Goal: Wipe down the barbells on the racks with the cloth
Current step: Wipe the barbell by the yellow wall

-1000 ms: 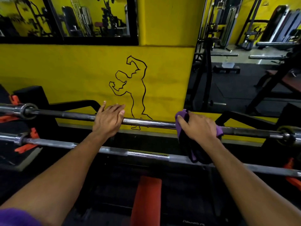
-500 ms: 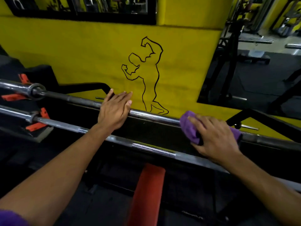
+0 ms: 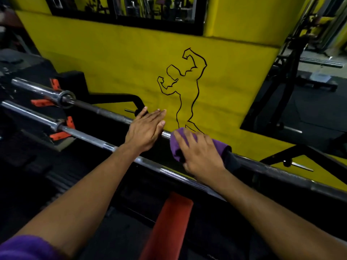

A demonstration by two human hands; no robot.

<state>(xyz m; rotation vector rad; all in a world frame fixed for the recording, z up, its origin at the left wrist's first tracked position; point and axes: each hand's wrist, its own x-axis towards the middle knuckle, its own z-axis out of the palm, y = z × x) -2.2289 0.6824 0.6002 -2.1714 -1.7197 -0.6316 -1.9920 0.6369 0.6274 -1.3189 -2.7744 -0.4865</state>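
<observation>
Right hand (image 3: 201, 158) presses purple cloth (image 3: 217, 145) on upper barbell (image 3: 105, 111); left hand (image 3: 145, 130) rests flat beside it.

Glossy, partly worn metal barbells (image 3: 112, 114), a soft matt purple cloth (image 3: 218, 145), a matt yellow painted wall (image 3: 116, 62).

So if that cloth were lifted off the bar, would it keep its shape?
Probably not. The cloth wraps the upper bar and bunches under the right hand, so it looks floppy. Likely light too: a slack end hangs below the bar.
</observation>
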